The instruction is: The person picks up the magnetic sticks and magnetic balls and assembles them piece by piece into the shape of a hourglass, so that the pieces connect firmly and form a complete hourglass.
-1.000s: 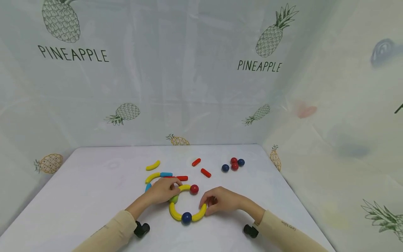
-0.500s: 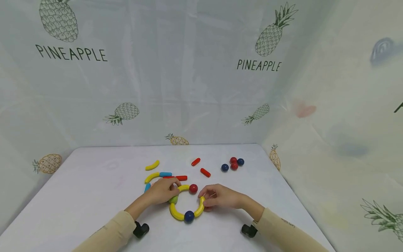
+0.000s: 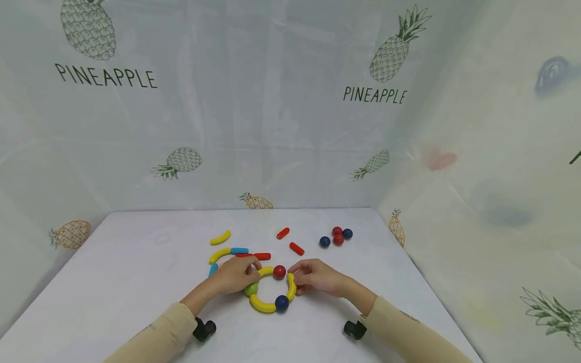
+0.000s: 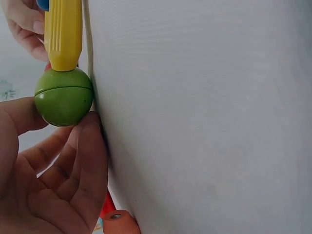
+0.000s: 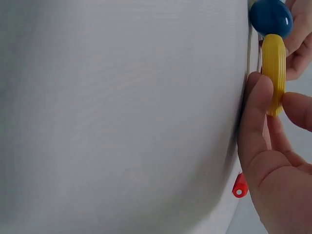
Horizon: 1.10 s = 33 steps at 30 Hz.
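Note:
A ring of toy building pieces lies on the white table point(image 3: 150, 282), made of yellow curved rods with a green ball point(image 4: 63, 96), a blue ball point(image 3: 282, 303) and a red ball point(image 3: 279, 272) between them. My left hand point(image 3: 233, 275) holds the green ball at the ring's left side, thumb and fingers around it; a yellow curved rod point(image 3: 263, 306) joins it. My right hand point(image 3: 320, 277) pinches the right-hand yellow curved rod point(image 5: 274, 68), whose near end meets the blue ball. In the head view, this rod's far end stands close beside the red ball, with a small gap.
Beyond my left hand lie a yellow curved rod point(image 3: 220, 238), another joined to a blue rod point(image 3: 239, 250), and red rods point(image 3: 262, 256). Two short red rods point(image 3: 297, 248) lie farther back. Several red and blue balls point(image 3: 338, 239) cluster at the back right.
My right hand has moved away from me, swinging the right yellow rod toward the red ball. The blue ball has shifted right and away from me. The left hand stays in place.

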Motion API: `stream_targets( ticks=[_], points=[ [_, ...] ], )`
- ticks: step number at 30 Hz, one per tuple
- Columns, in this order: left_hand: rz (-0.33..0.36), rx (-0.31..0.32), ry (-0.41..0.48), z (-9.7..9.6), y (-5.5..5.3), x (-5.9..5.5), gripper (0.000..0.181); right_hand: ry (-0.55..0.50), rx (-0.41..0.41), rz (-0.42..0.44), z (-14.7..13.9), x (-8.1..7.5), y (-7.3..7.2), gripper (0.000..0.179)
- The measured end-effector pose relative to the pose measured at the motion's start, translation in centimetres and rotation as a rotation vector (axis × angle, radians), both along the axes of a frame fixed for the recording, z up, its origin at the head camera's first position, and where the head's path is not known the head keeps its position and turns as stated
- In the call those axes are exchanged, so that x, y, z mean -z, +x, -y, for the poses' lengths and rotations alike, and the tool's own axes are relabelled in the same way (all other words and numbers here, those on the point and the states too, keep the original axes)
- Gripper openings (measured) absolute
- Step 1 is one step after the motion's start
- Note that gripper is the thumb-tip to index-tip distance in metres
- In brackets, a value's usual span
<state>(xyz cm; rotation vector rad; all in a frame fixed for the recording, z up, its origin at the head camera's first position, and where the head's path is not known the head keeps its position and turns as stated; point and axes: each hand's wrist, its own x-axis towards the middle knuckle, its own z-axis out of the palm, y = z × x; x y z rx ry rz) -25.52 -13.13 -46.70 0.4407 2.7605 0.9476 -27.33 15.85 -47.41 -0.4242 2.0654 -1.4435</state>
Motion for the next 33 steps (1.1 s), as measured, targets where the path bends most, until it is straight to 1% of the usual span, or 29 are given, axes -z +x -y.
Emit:
stream_targets(
  ticks=[3,7,12,20,24,33],
  points=[
    [-0.005,0.006,0.002,-0.02,0.12,-0.02,0.016,0.025,0.017,-0.029,0.25,-0.12,0.11,0.033],
    [0.007,0.026,0.028,-0.05,0.18,0.03,0.019,0.061,0.028,-0.067,0.57,-0.12,0.12,0.035],
    [0.026,0.047,0.049,0.02,0.12,0.23,0.021,0.076,0.033,-0.076,0.80,0.00,0.00,0.037],
    [0.042,0.045,0.068,0.18,0.02,0.24,0.021,0.101,0.012,-0.100,0.92,0.00,-0.29,0.038],
    [0.035,0.045,0.067,0.25,0.01,0.11,0.022,0.115,0.005,-0.105,0.98,-0.01,-0.36,0.038],
    [0.030,0.034,0.063,0.13,0.16,-0.06,0.023,0.092,0.009,-0.089,1.06,-0.09,-0.42,0.039]
  ],
)
